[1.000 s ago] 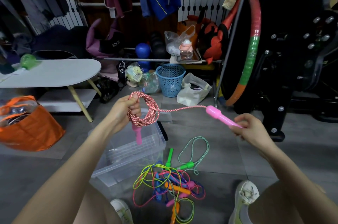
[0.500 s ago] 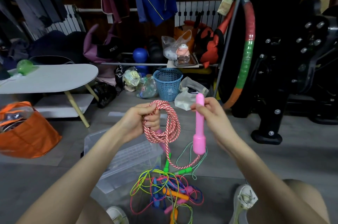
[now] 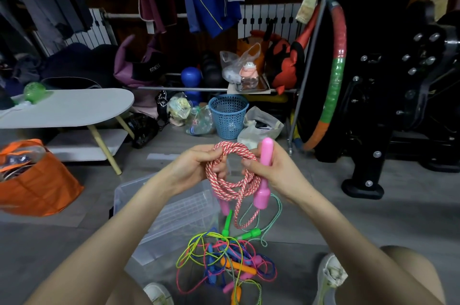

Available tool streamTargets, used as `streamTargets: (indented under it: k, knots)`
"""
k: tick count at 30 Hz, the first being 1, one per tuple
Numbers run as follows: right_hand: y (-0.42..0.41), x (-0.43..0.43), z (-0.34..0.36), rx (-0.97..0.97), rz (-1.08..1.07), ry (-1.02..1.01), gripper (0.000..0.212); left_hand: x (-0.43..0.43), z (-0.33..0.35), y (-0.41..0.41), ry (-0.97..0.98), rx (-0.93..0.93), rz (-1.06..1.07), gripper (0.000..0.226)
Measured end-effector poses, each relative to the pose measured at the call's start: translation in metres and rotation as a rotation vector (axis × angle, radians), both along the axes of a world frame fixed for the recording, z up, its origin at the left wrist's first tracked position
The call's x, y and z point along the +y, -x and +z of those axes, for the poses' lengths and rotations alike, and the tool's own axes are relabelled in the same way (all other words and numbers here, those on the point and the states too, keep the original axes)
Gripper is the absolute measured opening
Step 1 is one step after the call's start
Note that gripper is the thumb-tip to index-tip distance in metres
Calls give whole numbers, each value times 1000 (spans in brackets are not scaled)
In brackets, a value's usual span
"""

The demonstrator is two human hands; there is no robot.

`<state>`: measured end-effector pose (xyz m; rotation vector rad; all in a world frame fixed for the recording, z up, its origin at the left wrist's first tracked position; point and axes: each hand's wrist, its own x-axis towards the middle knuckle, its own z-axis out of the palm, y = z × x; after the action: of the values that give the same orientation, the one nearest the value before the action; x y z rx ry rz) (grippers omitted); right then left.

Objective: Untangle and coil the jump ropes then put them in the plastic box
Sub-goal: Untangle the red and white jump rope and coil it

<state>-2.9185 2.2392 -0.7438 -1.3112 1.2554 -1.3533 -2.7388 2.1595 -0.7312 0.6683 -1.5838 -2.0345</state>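
Grey floor; second pink handle half-hidden

We found the room dim, with soft even light and faint shadows; the white table and grey floor were brightest. The black machine sank into darkness (only its bolts glinted). Wide-angle distortion bent the edges, where the orange bag looked smeared.
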Motion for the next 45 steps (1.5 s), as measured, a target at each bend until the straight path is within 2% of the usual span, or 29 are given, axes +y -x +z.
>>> streamTargets:
  k: [2, 5, 7, 11, 13, 16, 21, 24, 27, 29, 32, 34, 36, 37, 40, 42, 45]
  knots:
    - [3, 1, 5, 44, 5, 14, 24, 1, -2, -4, 11, -60, -35, 17]
    - [2, 3, 12, 177, 1, 22, 23, 2, -1, -8, -90, -75, -54, 41]
    - [0, 3, 14, 229, 8, 30, 23, 1, 1, -8, -104, -102, -53, 43]
    - [-1, -1, 16, 370, 7, 40, 26, 0, 10, -8, 80, -255, -61, 26]
    - [-2, -3, 16, 498, 19, 54, 24, -2, 14, -6, 162, -316, -81, 26]
    - [-6, -6, 13, 615, 30, 75, 25, -4, 17, -2, 193, -350, -71, 31]
    - [-11, -7, 12, 695, 103, 56, 27, -2, 17, 5, 219, -414, -105, 10]
    - [-8, -4, 12, 759, 129, -6, 29, -3, 13, 8, 387, -538, -133, 12]
    - [0, 2, 8, 792, 111, -2, 31, -4, 6, 11, 564, -625, -10, 19]
    - [10, 8, 7, 795, -51, 33, 33, -7, 3, 7, 559, -592, 102, 23]
    - [30, 12, 5, 795, -205, 10, 42, -8, -3, -1, 434, -409, 138, 24]
    - [41, 12, 1, 746, -124, -92, 38, -7, -6, -4, 401, -333, 126, 22]
    - [48, 11, -1, 674, -18, -142, 12, -5, -7, -4, 418, -312, 124, 21]
    - [51, 10, -1, 700, 17, -142, 12, -5, -8, -5, 423, -301, 123, 20]
    - [52, 8, 1, 839, 62, -116, 32, -1, -3, -7, 424, -274, 80, 18]
    - [46, 5, 2, 857, 121, -55, 47, 3, 0, -5, 403, -271, 33, 17]
    - [35, -2, -1, 876, 146, -29, 57, 6, 4, -3, 374, -264, -46, 16]
